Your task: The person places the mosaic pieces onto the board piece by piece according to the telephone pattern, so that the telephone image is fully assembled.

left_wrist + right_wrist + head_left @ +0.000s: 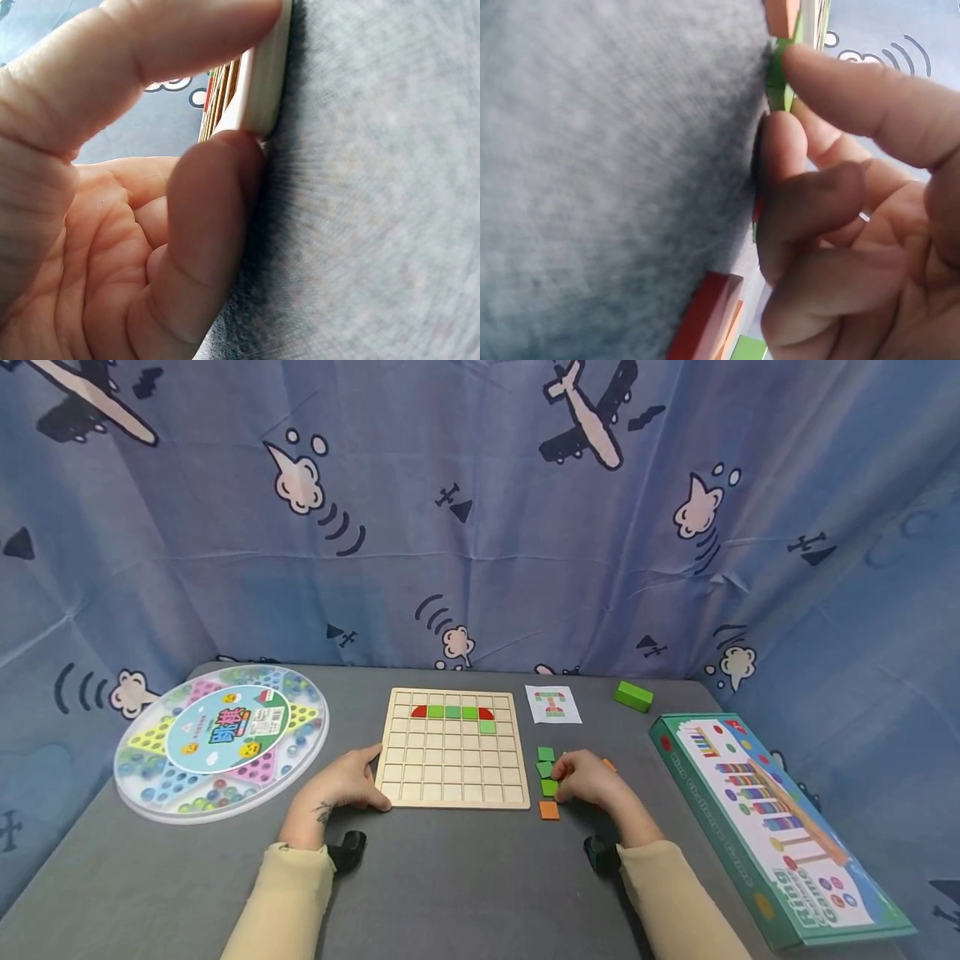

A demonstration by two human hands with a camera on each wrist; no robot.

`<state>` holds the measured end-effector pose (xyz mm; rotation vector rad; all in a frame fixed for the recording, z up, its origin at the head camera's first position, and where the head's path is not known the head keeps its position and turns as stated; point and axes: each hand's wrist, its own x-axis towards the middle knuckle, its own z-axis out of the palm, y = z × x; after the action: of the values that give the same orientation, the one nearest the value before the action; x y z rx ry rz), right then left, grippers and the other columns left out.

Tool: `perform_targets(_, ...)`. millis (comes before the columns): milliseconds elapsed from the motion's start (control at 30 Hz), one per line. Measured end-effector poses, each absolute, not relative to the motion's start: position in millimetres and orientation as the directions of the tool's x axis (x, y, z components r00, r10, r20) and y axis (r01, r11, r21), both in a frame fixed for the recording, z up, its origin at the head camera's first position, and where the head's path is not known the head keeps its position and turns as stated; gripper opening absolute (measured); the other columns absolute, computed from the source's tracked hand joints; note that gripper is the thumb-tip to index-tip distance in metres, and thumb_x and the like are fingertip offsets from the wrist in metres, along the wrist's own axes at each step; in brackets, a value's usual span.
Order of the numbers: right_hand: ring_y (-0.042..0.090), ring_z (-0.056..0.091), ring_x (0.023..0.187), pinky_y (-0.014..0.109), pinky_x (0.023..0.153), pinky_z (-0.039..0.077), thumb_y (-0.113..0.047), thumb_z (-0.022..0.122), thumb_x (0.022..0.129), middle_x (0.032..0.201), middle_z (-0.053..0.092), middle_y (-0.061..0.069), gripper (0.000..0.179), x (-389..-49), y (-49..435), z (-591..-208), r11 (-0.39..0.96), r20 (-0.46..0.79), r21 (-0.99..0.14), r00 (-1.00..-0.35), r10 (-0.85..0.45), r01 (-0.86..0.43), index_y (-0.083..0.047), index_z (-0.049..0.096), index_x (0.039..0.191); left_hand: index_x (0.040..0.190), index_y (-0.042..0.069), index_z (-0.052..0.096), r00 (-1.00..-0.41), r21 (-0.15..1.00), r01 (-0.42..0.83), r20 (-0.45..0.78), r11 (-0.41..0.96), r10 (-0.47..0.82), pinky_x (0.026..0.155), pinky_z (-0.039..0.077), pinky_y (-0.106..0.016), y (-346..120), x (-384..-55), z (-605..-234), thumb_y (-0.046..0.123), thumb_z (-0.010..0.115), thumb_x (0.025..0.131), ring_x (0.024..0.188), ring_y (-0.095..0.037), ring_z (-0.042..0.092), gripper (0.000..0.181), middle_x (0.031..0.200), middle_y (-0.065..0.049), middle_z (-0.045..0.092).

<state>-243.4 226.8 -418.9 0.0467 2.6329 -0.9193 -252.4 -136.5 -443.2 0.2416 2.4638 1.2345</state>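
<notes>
I've got the left hand [347,779] gripping a pale wooden grid board [450,762], just right of its fingertips; right hand [591,777] pinching a flat green square tile [549,788], more green tiles [545,753] just beyond those fingers.

Wooden grid board [453,759] lies flat, partly tiled — green tiles [544,769] (square) beside it.

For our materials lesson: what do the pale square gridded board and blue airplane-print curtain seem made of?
The pale square gridded board is probably matte wood, given its tan, glare-free surface. The blue airplane-print curtain looks like matte fabric: it creases and folds.
</notes>
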Motion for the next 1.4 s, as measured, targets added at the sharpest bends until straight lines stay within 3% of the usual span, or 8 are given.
perform_targets(200,0.019,0.049,0.072,0.028,0.062,0.041,0.003,0.073,0.066,0.082,0.057,0.007,0.023,-246.9,225.9,-424.4,0.838,-0.336,-0.529,-0.94,-0.064,0.132,-0.002,0.065,0.087,0.145,-0.002,0.024,-0.916,0.807,-0.017,-0.249,0.591,0.314,0.046,0.04,-0.026,-136.8,-252.4,-443.9,0.002,0.08,0.056,0.044,-0.012,0.044,0.105,0.057,-0.005,0.051)
perform_targets(433,0.015,0.042,0.057,0.025,0.05,0.032,-0.006,0.073,0.063,0.064,0.046,0.0,0.018,-244.2,227.5,-417.9,0.86,-0.28,-0.505,-0.956,-0.082,0.074,-0.006,0.055,0.064,0.145,-0.002,0.024,-0.92,0.811,-0.012,-0.238,0.585,0.312,0.046,0.04,-0.026,-136.5,-251.1,-444.3,0.001,0.08,0.056,0.044,-0.012,0.043,0.105,0.057,-0.005,0.051)
perform_targets(633,0.016,0.043,0.055,0.027,0.049,0.034,-0.003,0.067,0.07,0.068,0.047,0.003,0.018,-249.8,221.7,-398.8,0.717,-0.224,-0.689,-0.972,-0.075,0.104,0.0,0.053,0.082,0.145,-0.002,0.025,-0.92,0.814,-0.008,-0.234,0.581,0.315,0.046,0.041,-0.027,-135.5,-249.8,-442.3,0.001,0.08,0.056,0.044,-0.013,0.044,0.105,0.058,-0.006,0.051)
perform_targets(867,0.021,0.055,0.057,0.029,0.05,0.04,0.0,0.062,0.076,0.067,0.053,0.003,0.027,-270.4,186.5,-386.5,0.485,-0.179,-0.866,-0.981,-0.071,0.123,0.001,0.049,0.1,0.145,-0.001,0.024,-0.92,0.805,-0.019,-0.247,0.594,0.305,0.047,0.04,-0.026,-135.4,-248.7,-441.9,0.001,0.08,0.056,0.045,-0.012,0.044,0.105,0.058,-0.006,0.051)
perform_targets(1167,0.016,0.056,0.056,0.024,0.047,0.034,-0.004,0.065,0.077,0.071,0.058,0.002,0.032,-299.3,122.9,-385.3,0.401,-0.172,-0.907,-0.982,-0.076,0.127,-0.004,0.055,0.107,0.145,-0.003,0.025,-0.922,0.796,-0.018,-0.248,0.605,0.299,0.047,0.04,-0.027,-134.5,-247.9,-441.4,0.003,0.081,0.057,0.044,-0.013,0.044,0.104,0.058,-0.006,0.051)
perform_targets(1400,0.018,0.058,0.057,0.022,0.044,0.032,-0.002,0.067,0.077,0.078,0.059,0.006,0.029,-314.7,81.0,-393.4,0.428,-0.227,-0.889,-0.968,-0.107,0.161,-0.003,0.057,0.105,0.145,-0.002,0.024,-0.918,0.779,-0.045,-0.28,0.625,0.282,0.047,0.04,-0.026,-135.0,-248.9,-439.7,0.005,0.081,0.058,0.044,-0.013,0.045,0.105,0.057,-0.005,0.052)
